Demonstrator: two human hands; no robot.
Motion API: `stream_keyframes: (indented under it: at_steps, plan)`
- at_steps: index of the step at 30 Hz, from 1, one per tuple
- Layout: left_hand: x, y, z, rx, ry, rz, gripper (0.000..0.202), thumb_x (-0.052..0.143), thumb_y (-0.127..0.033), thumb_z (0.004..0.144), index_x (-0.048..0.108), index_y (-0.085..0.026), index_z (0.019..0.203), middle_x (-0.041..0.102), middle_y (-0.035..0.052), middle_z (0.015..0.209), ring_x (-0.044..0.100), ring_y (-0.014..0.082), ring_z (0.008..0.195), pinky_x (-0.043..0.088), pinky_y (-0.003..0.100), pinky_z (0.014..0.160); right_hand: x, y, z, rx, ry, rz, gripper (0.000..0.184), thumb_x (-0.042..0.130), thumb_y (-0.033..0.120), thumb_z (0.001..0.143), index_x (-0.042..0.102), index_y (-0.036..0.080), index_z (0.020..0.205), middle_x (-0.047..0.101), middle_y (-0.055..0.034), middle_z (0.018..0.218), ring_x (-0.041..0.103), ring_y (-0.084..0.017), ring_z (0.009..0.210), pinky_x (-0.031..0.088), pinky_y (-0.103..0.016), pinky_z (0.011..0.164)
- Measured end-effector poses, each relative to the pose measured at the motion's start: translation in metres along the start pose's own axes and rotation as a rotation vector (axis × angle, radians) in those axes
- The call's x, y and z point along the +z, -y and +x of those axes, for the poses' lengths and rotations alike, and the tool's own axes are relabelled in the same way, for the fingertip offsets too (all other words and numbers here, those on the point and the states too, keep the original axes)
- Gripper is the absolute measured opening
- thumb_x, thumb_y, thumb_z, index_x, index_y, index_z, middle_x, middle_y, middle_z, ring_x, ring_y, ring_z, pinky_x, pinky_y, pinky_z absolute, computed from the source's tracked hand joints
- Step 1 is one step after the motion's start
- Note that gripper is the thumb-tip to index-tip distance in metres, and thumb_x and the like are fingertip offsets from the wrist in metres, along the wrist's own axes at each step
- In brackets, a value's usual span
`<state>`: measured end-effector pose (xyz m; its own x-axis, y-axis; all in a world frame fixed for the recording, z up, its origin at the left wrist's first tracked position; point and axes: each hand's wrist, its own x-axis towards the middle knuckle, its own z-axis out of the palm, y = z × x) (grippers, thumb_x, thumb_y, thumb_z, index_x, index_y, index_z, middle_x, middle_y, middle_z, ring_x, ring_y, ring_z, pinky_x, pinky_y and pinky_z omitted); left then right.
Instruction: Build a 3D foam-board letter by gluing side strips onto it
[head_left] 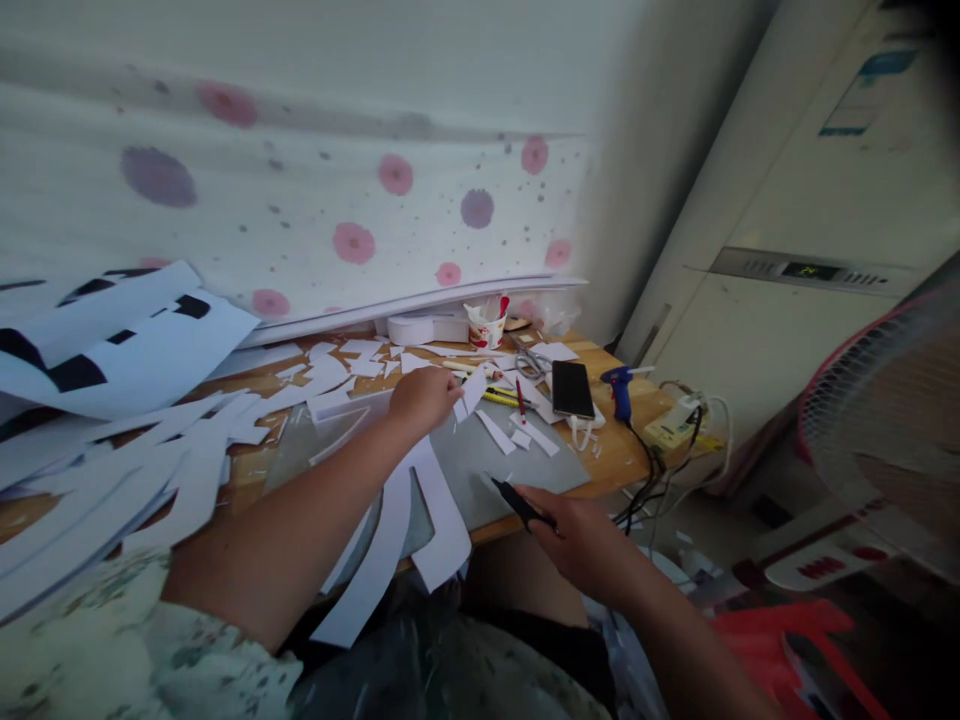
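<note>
My left hand (426,402) is closed, pinching a small white card piece (471,392) above the far part of a grey cutting mat (480,470). My right hand (579,535) grips a black craft knife (523,506) near the mat's front right, its blade pointing up and left, clear of the card piece. Long curved white card strips (442,515) lie under and beside my left forearm, overhanging the table's front edge. Small white offcuts (495,432) rest on the mat between my hands. A dark red pen (520,400) lies just beyond them.
A phone (572,388), scissors (531,362) and a blue glue gun (619,390) lie on the right of the wooden table (615,455). Behind stands a paper cup (487,327). White sheets (135,345) pile up at left. A fan (877,430) stands at right.
</note>
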<state>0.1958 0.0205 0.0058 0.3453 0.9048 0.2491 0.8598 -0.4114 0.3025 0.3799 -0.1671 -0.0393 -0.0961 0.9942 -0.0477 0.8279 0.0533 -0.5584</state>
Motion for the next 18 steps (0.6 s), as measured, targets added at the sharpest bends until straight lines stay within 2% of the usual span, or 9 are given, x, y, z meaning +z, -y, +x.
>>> stream_keyframes:
  at_steps: [4,7,10,13,18]
  plan:
    - [-0.013,0.011,0.007,-0.013,-0.058,-0.071,0.018,0.057,-0.032,0.078,0.068,-0.020,0.069,0.068,0.0040,0.076,0.057,0.0192,0.073,0.032,0.028,0.059,-0.009,-0.004,0.003,-0.023,-0.046,0.100,0.045,0.046,0.024,0.087,0.055,0.026,0.131,0.071,-0.0036,0.109,0.065,-0.022,0.101,0.049,-0.034,0.087]
    - [-0.025,0.018,0.000,-0.004,-0.095,-0.157,0.020,0.055,-0.035,0.077,0.066,-0.020,0.070,0.066,0.0023,0.075,0.056,0.0187,0.072,0.032,0.028,0.060,-0.006,-0.007,0.023,-0.020,-0.088,-0.026,0.046,0.048,0.025,0.087,0.054,0.024,0.133,0.067,-0.0063,0.117,0.062,-0.022,0.107,0.046,-0.033,0.090]
    - [-0.040,0.024,-0.017,-0.011,-0.105,-0.255,0.024,0.053,-0.040,0.076,0.064,-0.020,0.071,0.063,0.0001,0.069,0.055,0.0175,0.068,0.033,0.027,0.060,0.002,-0.004,0.055,0.049,-0.116,-0.246,0.047,0.049,0.026,0.087,0.051,0.023,0.135,0.062,-0.0097,0.124,0.059,-0.023,0.111,0.043,-0.032,0.092]
    - [-0.055,0.032,-0.042,-0.034,-0.092,-0.330,0.027,0.051,-0.043,0.076,0.063,-0.019,0.070,0.060,-0.0011,0.064,0.053,0.0160,0.062,0.035,0.027,0.057,0.008,0.001,0.082,0.080,-0.120,-0.334,0.048,0.051,0.029,0.087,0.050,0.022,0.135,0.061,-0.0122,0.122,0.059,-0.024,0.108,0.043,-0.032,0.089]
    - [-0.074,0.057,-0.083,-0.140,-0.042,-0.415,0.025,0.053,-0.041,0.073,0.062,-0.019,0.068,0.059,-0.0011,0.061,0.052,0.0154,0.059,0.033,0.026,0.054,0.014,0.009,0.093,0.031,-0.111,-0.398,0.042,0.051,0.027,0.086,0.057,0.018,0.127,0.062,-0.0158,0.114,0.057,-0.029,0.108,0.041,-0.037,0.089]
